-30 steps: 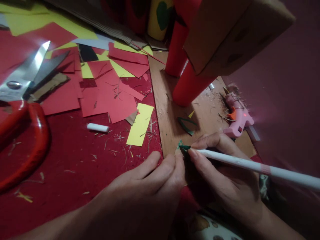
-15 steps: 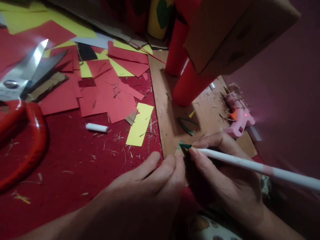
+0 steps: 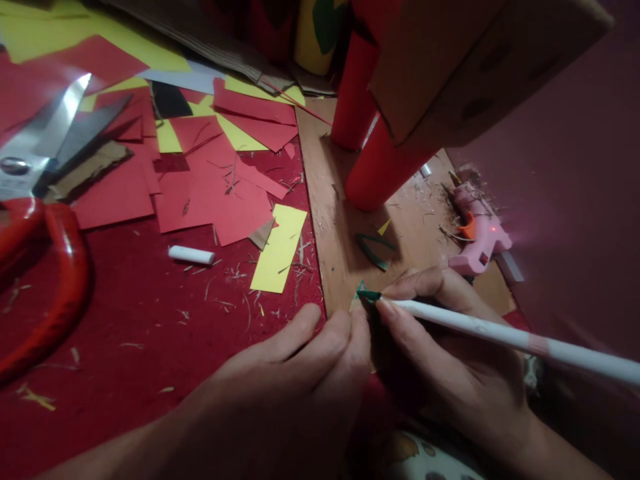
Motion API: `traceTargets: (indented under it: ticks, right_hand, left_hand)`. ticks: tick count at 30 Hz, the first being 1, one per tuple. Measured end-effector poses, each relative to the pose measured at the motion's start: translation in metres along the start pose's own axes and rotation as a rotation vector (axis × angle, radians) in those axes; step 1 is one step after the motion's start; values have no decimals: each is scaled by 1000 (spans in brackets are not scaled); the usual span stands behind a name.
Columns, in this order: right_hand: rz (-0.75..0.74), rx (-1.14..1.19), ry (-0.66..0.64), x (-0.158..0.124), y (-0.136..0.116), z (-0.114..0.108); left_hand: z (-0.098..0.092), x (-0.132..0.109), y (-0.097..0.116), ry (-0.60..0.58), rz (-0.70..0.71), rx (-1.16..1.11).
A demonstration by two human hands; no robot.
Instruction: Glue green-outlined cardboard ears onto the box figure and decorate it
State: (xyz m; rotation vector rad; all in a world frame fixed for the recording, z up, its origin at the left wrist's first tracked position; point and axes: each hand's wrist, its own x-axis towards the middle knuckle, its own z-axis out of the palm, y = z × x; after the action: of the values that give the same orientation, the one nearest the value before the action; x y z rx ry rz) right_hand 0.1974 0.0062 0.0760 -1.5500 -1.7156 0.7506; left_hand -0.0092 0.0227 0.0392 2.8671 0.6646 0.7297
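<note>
In my right hand [image 3: 453,350] is a long white-handled paintbrush [image 3: 460,320], pinched between thumb and fingers. Its dark green tip touches a small piece [image 3: 361,289] edged in green, apparently paper. My left hand [image 3: 310,367] has its fingers bent and pressed together, their tips holding down the near end of that piece on the wooden board [image 3: 330,267]. Most of the piece lies hidden under the fingers. Just beyond the brush tip lies a dark green-edged strip [image 3: 375,250], with a tiny yellow scrap [image 3: 384,227] behind it.
Red-handled scissors [image 3: 70,240] lie open at left among red paper pieces [image 3: 200,173]. A white stick [image 3: 191,255] and yellow paper strip [image 3: 280,250] rest nearer. Red tubes [image 3: 375,177] support a cardboard box [image 3: 440,73]. A pink glue gun [image 3: 480,230] is at right, its light lit.
The brush tip has moved slightly left and down over the small piece, and more of its green outline shows. My left hand stays in place. The view has shifted slightly.
</note>
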Motion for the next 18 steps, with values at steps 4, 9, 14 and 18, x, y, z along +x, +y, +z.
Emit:
traceTargets:
  ticks: [4, 9, 14, 18]
  right_hand:
    - [3, 28, -68, 2, 0, -2]
    - [-6, -1, -39, 4, -2, -2]
    - [-6, 2, -29, 3, -2, -2]
    - [-11, 22, -82, 2, -1, -4]
  left_hand:
    - [1, 0, -1, -17, 16, 18]
    - [1, 2, -1, -8, -9, 10]
    - [-1, 3, 0, -8, -19, -15]
    - [1, 2, 0, -14, 1, 2]
